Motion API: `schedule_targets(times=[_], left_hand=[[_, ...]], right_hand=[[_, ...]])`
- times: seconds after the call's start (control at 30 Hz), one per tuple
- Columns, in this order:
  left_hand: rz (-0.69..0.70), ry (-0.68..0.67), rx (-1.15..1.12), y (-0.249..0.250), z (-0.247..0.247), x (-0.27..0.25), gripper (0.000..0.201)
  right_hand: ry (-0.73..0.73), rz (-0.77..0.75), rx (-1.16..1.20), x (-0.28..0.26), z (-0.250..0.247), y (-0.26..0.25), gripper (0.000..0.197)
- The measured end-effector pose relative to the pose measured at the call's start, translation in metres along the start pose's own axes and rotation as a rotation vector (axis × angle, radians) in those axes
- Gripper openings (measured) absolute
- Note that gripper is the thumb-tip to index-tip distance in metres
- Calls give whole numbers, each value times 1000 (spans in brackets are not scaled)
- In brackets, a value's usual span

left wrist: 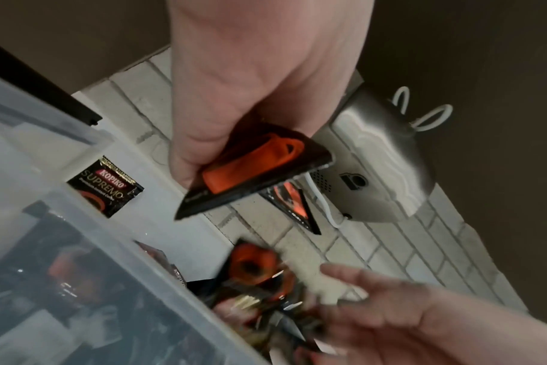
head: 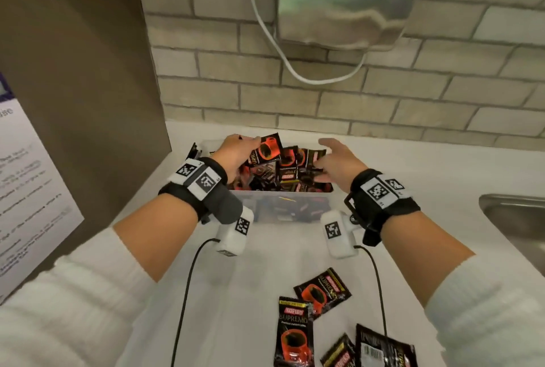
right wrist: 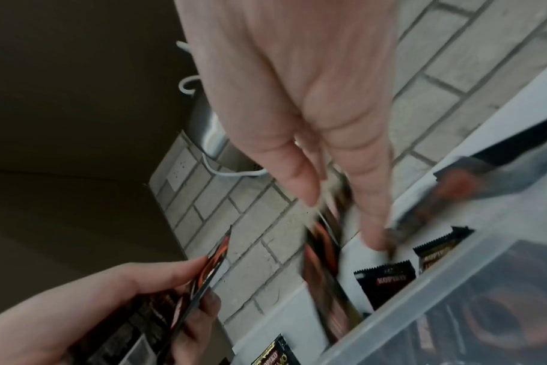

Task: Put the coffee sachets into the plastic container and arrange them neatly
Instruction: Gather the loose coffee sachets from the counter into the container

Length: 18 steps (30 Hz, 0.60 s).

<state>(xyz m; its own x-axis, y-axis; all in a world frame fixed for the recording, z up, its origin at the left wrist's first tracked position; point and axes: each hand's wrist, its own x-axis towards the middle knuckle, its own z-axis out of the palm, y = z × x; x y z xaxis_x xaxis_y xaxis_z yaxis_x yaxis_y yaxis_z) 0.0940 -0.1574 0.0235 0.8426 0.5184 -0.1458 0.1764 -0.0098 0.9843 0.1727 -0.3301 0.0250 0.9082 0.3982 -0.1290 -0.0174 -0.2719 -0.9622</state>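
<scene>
The left hand (head: pixel 236 154) is pinching 1 sachet (head: pixel 267 148) above the container (head: pixel 283 207); the right hand (head: pixel 339 160), fingers straight, is hovering alongside; loose sachets (head: pixel 295 328) are lying at lower frame.

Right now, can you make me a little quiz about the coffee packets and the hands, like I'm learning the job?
1. True or false: the left hand grips a coffee sachet above the plastic container.
2. How many loose sachets lie on the counter nearer the person than the container? A) none B) four C) ten
3. Fill in: the right hand reaches into the container with its fingers ____.

Key
1. True; the left wrist view shows thumb and fingers pinching it.
2. B; four show in the head view, two cut off by the frame's edge.
3. Spread; it grips nothing that shows plainly, though the right wrist view is blurred.
</scene>
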Motion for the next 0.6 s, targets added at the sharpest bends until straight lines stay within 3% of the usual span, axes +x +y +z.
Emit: schedule_targets(times=[0.13, 0.17, 0.27, 0.3, 0.33, 0.37, 0.43, 0.53, 0.6], left_hand=[[-105, 14, -31, 2, 14, 26, 14], [-122, 14, -17, 2, 18, 31, 25], [-199, -4, 73, -3, 26, 40, 115], [-197, -19, 105, -5, 27, 42, 134], [-181, -33, 130, -5, 29, 38, 138], [-149, -44, 152, -6, 30, 34, 131], [-29, -63, 245, -10, 30, 23, 96], [283, -74, 492, -19, 24, -8, 50], [493, -129, 643, -28, 20, -34, 33]], right_hand=[[48, 77, -86, 17, 2, 4, 47], [70, 68, -119, 18, 1, 5, 46], [81, 44, -155, 11, -3, 9, 43], [76, 40, -151, 7, -5, 11, 42], [71, 38, -143, 1, -7, 12, 41], [68, 38, -132, -5, -9, 13, 39], [48, 42, -82, -23, -12, 15, 36], [-26, 14, -142, -49, -20, 27, 35], [-56, -33, -255, -65, -26, 40, 32]])
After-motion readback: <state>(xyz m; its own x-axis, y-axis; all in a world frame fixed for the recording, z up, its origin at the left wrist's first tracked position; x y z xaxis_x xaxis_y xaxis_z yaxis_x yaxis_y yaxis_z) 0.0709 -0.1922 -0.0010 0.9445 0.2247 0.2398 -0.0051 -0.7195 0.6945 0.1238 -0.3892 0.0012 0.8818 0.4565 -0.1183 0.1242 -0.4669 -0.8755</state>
